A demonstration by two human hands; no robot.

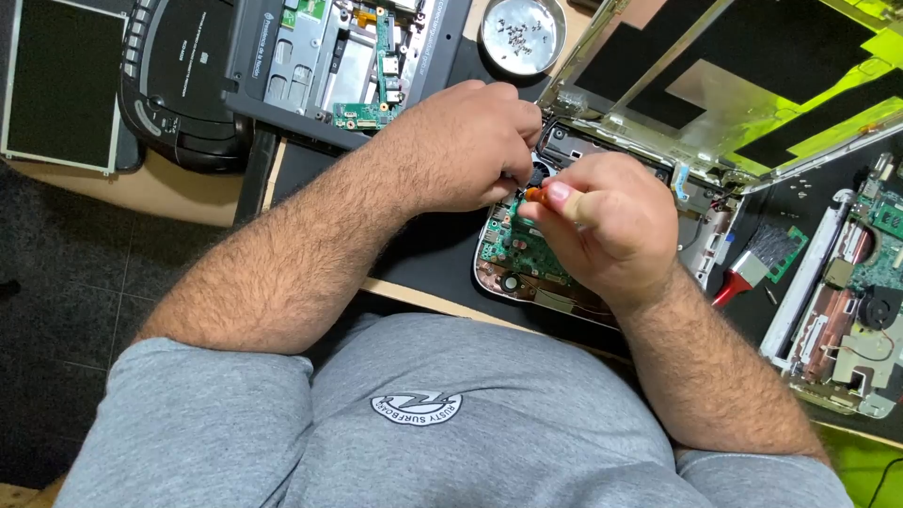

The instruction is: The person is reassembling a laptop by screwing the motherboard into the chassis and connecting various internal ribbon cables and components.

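Closely, both hands curl over the green circuit board (right grip pinching an orange-tipped tool, left grip unclear).

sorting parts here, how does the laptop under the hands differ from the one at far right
The laptop under the hands keeps its lid attached and raised; the right laptop shows no lid. The first is partly covered by both hands; nothing touches the second. The second shows a black fan. Both lie opened, green boards bared.

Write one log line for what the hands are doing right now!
left hand: fist over opened laptop base | right hand: pinching small orange-handled tool | nearby: round metal dish of screws
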